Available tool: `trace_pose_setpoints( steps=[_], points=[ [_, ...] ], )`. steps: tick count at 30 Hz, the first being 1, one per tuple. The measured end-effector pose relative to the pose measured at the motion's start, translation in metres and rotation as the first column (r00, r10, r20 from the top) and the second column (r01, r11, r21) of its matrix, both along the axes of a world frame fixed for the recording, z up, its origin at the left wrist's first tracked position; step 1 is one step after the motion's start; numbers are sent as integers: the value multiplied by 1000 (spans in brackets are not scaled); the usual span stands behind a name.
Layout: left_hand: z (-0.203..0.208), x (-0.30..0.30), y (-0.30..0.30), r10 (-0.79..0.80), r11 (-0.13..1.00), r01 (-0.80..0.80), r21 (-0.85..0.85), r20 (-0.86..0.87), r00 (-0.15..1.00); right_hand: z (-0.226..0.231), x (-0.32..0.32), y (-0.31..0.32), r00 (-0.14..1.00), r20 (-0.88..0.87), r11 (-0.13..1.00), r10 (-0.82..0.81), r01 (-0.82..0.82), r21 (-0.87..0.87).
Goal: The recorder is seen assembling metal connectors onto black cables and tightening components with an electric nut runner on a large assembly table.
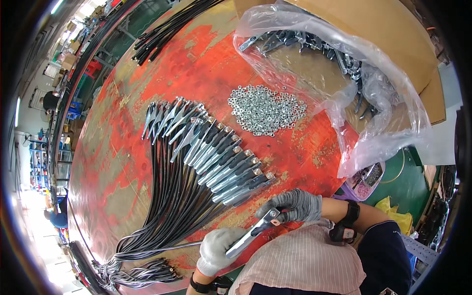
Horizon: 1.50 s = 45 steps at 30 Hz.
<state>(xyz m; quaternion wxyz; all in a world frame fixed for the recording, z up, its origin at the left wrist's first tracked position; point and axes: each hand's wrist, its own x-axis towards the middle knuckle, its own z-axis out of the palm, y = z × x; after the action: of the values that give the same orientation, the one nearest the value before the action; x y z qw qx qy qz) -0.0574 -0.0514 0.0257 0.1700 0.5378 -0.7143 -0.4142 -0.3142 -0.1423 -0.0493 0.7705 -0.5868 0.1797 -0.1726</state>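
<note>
My left hand (pixel 216 250), in a white glove, closes round a flat silver metal lever (pixel 248 237) with a round bolt head and a copper-coloured bit at its upper end. A black cable (pixel 189 244) runs from the left into that hand. At the lever's upper end my right hand (pixel 296 205), in a grey glove, has its fingers curled in; whatever they pinch is hidden. Beyond my hands, a slanting row of similar silver-and-black levers (pixel 214 160) lies on the red table, their cables (pixel 164 196) trailing toward the lower left.
A pile of small metal nuts (pixel 265 110) lies on the worn table (pixel 118 162). Behind it, a cardboard box (pixel 378 34) lined with clear plastic (pixel 393 137) holds more levers. Loose black cables (pixel 172 29) lie at the far edge. A purple tub (pixel 364 182) stands at the right.
</note>
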Motion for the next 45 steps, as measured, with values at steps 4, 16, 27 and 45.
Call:
trace_pose_setpoints(
  steps=[4, 16, 27, 45],
  points=[
    [-5, 2, 2, -14, 1000, 15, 26, -30, 999, 2, -3, 0, 999, -32, 997, 31, -29, 75],
    [-4, -5, 0, 25, 997, -19, -70, 76, 997, 19, -5, 0, 998, -15, 951, -54, 56, 303],
    [-8, -43, -33, 6, 986, 43, -158, 299, 954, -38, -17, 10, 964, -160, 977, -212, 205, -56],
    [-43, -66, -39, 115, 787, 327, -523, 646, 755, -31, -68, -131, 430, -503, 529, -750, -68, -846]
  ],
)
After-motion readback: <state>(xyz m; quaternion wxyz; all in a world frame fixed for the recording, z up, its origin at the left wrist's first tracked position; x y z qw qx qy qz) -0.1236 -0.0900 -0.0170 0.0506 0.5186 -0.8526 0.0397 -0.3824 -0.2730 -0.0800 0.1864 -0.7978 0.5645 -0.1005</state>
